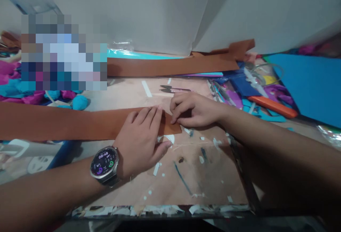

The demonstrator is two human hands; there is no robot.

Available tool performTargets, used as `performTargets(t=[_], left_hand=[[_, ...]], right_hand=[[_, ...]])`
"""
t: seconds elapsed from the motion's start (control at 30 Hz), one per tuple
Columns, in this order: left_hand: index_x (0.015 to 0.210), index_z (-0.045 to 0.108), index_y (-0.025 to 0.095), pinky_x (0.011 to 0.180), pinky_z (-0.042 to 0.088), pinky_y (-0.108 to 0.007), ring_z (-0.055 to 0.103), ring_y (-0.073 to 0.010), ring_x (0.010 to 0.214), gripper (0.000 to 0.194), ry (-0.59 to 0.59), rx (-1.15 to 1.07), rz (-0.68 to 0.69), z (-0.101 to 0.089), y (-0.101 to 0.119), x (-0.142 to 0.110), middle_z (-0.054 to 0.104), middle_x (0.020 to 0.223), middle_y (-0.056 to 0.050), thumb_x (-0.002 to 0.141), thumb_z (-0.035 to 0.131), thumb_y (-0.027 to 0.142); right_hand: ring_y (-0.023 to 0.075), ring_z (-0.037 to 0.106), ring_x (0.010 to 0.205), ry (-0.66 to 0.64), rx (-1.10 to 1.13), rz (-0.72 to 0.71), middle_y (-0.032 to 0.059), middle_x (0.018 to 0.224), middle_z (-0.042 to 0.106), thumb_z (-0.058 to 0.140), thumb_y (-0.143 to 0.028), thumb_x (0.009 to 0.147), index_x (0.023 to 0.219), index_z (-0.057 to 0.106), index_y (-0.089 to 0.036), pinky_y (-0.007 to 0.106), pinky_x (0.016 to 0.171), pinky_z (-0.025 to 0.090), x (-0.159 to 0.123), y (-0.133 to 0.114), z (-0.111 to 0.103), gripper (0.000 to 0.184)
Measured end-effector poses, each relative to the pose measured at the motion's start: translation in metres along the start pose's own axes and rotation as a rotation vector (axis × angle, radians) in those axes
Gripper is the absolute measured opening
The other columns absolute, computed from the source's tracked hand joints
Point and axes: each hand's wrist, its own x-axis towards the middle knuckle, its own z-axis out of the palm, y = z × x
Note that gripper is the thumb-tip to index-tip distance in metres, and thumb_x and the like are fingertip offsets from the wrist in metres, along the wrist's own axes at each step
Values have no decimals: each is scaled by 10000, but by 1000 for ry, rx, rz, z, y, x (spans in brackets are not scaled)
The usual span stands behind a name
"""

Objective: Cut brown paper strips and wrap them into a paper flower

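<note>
A long brown felt strip (pixel 61 123) lies across the work board from the left edge to the middle. My left hand (pixel 141 138), with a wristwatch on the wrist, rests flat on the strip near its right end, fingers stretched out. My right hand (pixel 193 110) sits at the strip's right end with its fingers curled and pressed down onto the corner of the strip. Small thread snips (pixel 173 89) lie on the board just beyond my right hand.
A second brown strip (pixel 170 66) lies further back. Blue sheets (pixel 309 79), an orange cutter (pixel 274 106), and coloured scraps crowd the right. Pink and teal crepe scraps (pixel 77 100) lie at the left. White panels stand behind. The board (pixel 207 175) carries glue and paper bits.
</note>
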Motion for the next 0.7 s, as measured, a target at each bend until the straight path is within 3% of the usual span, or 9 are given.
performTargets(t=[0.27,0.37,0.43,0.53,0.63,0.7], left_hand=[[1639,247,21,1187,315,-582,352,-427,1514,922,129,-85,-47,-7,-6,3,346,1681,-254,981,516,607],[1588,366,69,1159,354,-571,423,-408,1459,799,163,-201,-42,-23,-14,8,457,1607,-230,988,533,569],[1473,522,132,1114,397,-531,526,-364,1345,614,162,-293,-36,-36,-18,12,600,1460,-170,989,562,507],[1144,698,187,989,453,-441,637,-284,1097,292,126,-415,-5,-54,-22,15,733,1143,-83,1003,557,399],[938,706,185,846,460,-360,647,-219,889,242,198,-487,17,-67,-22,13,736,931,-42,1018,536,339],[914,709,178,792,446,-339,640,-204,832,246,280,-481,39,-73,-22,10,729,880,-38,1019,549,334]], right_hand=[[182,693,881,78,93,16,56,910,779,629,-91,866,944,780,-178,320,848,535,3,-12,1,190],[180,686,844,142,125,-5,55,872,762,587,-134,902,887,767,-187,328,830,537,7,-26,-2,189],[177,680,804,178,129,-38,53,836,753,583,-166,926,848,751,-195,331,810,537,11,-38,-6,187],[167,658,747,218,119,-73,43,788,736,626,-198,934,821,718,-206,316,753,530,16,-57,-10,146],[150,615,730,288,99,0,25,810,702,696,-220,901,875,678,-205,293,713,511,17,-72,-7,36],[143,578,748,418,104,117,29,898,668,754,-277,872,955,637,-200,278,692,501,15,-80,0,162]])
